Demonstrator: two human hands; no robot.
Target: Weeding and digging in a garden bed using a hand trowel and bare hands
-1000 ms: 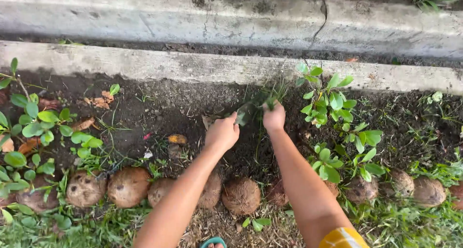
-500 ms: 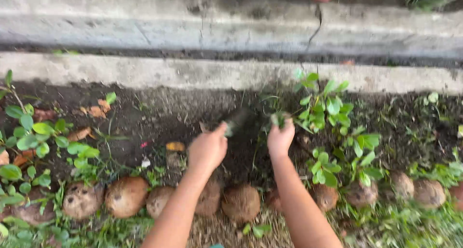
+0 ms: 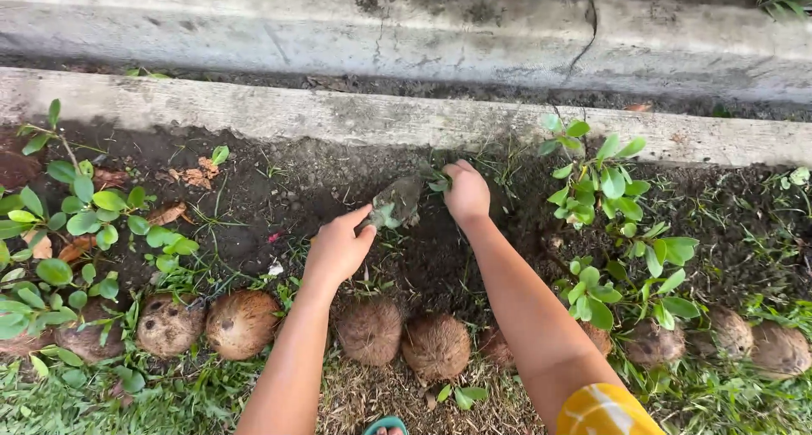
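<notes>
My left hand [image 3: 338,249] grips the handle of a small soil-caked trowel [image 3: 396,203], whose blade points up and to the right over the dark soil [image 3: 279,190]. My right hand [image 3: 466,191] is closed around a small green weed [image 3: 438,181] just beyond the trowel's blade tip, at the middle of the garden bed. Both arms reach in from the bottom of the head view, and a yellow sleeve [image 3: 605,410] shows on the right arm.
A row of brown coconut husks [image 3: 436,347] edges the bed along the near side. Leafy green plants stand at the right [image 3: 609,190] and left [image 3: 85,215]. A concrete curb [image 3: 381,118] runs along the far side.
Both hands have shifted slightly left and lower in the bed. The trowel now shows clearly in my left hand, close to my right hand on the weed.
</notes>
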